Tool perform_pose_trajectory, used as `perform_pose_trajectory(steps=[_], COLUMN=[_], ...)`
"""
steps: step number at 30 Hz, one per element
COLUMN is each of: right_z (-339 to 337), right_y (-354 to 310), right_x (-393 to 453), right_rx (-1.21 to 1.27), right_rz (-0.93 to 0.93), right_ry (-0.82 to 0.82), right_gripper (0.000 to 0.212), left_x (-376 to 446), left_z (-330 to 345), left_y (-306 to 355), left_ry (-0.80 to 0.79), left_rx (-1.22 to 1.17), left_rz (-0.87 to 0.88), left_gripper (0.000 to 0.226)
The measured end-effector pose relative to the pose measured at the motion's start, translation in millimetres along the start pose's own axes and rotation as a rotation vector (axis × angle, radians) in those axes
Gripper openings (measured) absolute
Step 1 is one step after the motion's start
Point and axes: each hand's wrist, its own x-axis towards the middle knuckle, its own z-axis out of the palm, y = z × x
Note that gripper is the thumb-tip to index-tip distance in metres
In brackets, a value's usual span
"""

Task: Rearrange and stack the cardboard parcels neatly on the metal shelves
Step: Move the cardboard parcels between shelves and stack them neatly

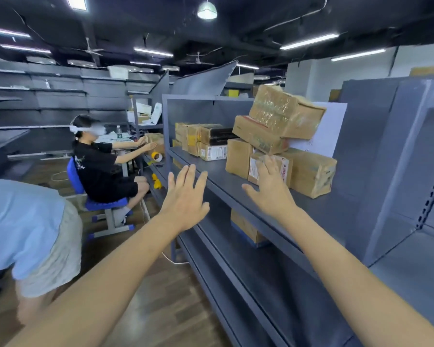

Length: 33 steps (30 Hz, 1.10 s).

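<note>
Parcels (281, 144) sit just beyond the right hand (271, 189), its relaxed, empty fingers at the lowest box as if to steady the tilted stack, while the left hand (186, 199), spread and empty, hovers beside the metal shelf (211, 176).

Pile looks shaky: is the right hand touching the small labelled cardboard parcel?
Cannot tell. Head view: right hand overlaps the small labelled cardboard parcel; no contact or gap shows.
</note>
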Motion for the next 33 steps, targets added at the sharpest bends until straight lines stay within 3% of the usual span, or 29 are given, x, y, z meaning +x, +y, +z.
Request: perform_pose_trajectory(steps=[6, 18, 26, 33], right_z=[3, 38, 39, 47], right_y=[37, 87, 97, 111], right_x=[76, 156, 203, 215], right_rx=[0.07, -0.128, -0.217, -0.281], right_rz=[0.167, 0.317, 0.498, 0.681], right_ry=[0.138, 0.152, 0.312, 0.375], right_gripper=[0.067, 0.066, 0.054, 0.068], left_x=[83, 222, 320, 384], left_z=[24, 95, 130, 142], left_y=[-13, -30, -56, -59], left_ry=[0.004, 0.073, 0.09, 0.171], left_rx=[-0.089, -0.306, -0.522, -0.776], left_rz=[0.008, 0.203, 0.337, 0.38], left_gripper=[0.071, 0.063, 0.06, 0.059])
